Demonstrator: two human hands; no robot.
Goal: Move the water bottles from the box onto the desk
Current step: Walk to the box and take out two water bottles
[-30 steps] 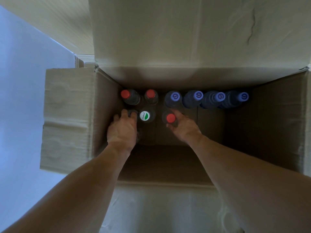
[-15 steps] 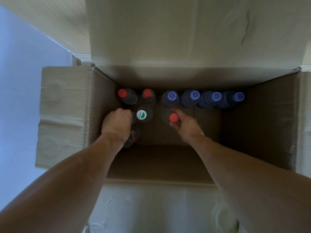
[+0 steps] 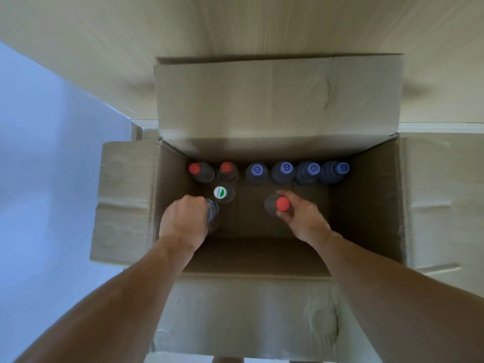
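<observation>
An open cardboard box (image 3: 366,205) holds several upright water bottles. Along its far wall stand two red-capped bottles (image 3: 200,171) and several purple-capped bottles (image 3: 284,172). A bottle with a white and green cap (image 3: 221,193) stands just in front of them. My left hand (image 3: 183,220) grips the top of a clear bottle (image 3: 211,214), whose cap is hidden under the fingers. My right hand (image 3: 302,218) grips the neck of a red-capped bottle (image 3: 277,204). Both hands are inside the box.
The box flaps (image 3: 123,203) are folded outward on all sides. The far flap (image 3: 275,100) leans against a pale wooden surface (image 3: 235,27). A light blue surface (image 3: 39,179) lies to the left of the box.
Both hands closed round their bottles and drew back toward me and upward. The two held bottles stand apart from the rest. The view pulled back, showing more of the far flap.
</observation>
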